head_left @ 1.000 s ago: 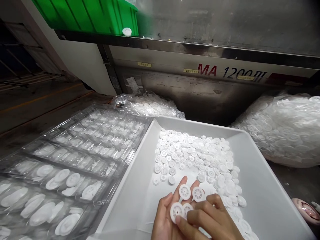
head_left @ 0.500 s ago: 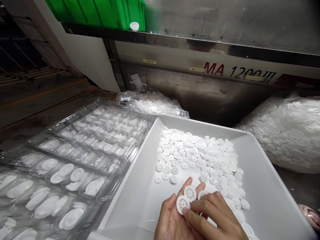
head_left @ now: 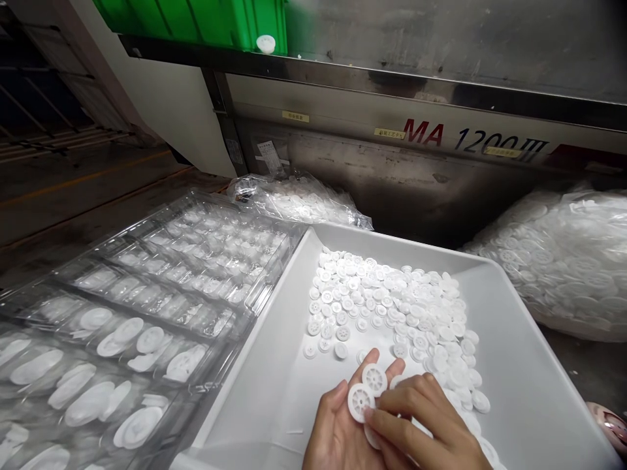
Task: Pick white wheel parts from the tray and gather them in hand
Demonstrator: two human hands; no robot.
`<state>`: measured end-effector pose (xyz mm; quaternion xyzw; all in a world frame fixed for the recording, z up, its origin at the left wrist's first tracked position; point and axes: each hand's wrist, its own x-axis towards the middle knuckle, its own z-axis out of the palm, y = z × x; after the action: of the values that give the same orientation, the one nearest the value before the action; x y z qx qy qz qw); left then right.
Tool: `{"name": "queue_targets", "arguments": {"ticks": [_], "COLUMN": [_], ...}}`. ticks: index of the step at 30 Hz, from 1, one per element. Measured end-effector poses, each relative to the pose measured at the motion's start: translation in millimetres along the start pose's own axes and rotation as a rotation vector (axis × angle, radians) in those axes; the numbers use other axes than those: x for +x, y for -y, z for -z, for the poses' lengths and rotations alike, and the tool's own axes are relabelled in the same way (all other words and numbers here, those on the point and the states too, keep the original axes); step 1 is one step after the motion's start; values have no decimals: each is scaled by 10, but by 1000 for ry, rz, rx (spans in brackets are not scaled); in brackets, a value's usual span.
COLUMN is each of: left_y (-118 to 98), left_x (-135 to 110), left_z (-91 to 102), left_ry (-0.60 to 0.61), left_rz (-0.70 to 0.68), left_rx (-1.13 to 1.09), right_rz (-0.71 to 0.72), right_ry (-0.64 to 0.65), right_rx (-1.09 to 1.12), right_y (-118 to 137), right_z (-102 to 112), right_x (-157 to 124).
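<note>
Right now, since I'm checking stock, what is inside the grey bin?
White wheels lie heaped along the far and right sides of the grey bin; pale floor shows nearer the left. What lies behind the left hand and right hand, and under the top wheels, is covered.

Metal machine (head_left: 323, 156) across back, lettering (head_left: 475, 138) "MA 1200III" in red and dark blue on front, yellow labels (head_left: 295, 117) along same band. Ledge (head_left: 337, 71) above, green crate (head_left: 196, 23) toward its left end. Pale panel (head_left: 166, 98) at left. Dark floor (head_left: 112, 196) beyond, yellow line (head_left: 93, 177) across it. Rack (head_left: 42, 85) of bars far left, in dim light.
</note>
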<state>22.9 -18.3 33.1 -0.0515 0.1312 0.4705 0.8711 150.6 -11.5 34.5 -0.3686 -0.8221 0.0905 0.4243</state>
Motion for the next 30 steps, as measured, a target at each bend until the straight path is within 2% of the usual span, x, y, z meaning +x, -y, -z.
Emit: {"name": "queue_targets", "arguments": {"ticks": [4,8,10,13,15,17,23,30], "left_y": [-7,-15,-22,-35,-42,-48,-55,-63], "left_x": [-11,-5,-1,-2,-7,-14,-32,-19], "left_z": [-8,-24,-16,6,14,13,-4,0], "left_ry": [-77,-86,-81,-72,-61,-46,-11,-39], "left_rz": [15,-4,-10,5,15,13,8,12], "left_rx": [20,-8,-16,-24,-25,-17,-22,-58], "right_rz": [-51,-127,-220,-437,-566,-635,-673,-667], "right_ry": [-9,33,20,-26,-12,12,29,50], "right_rx": [82,148,165,163,161,167,199,264], "right_y": [-24,-85,-136,-237,-306,-361,-399,-351], "right_z": [104,278,338,366,358,346,317,320], "right_x": [54,82,74,46,31,23,12,9]}}
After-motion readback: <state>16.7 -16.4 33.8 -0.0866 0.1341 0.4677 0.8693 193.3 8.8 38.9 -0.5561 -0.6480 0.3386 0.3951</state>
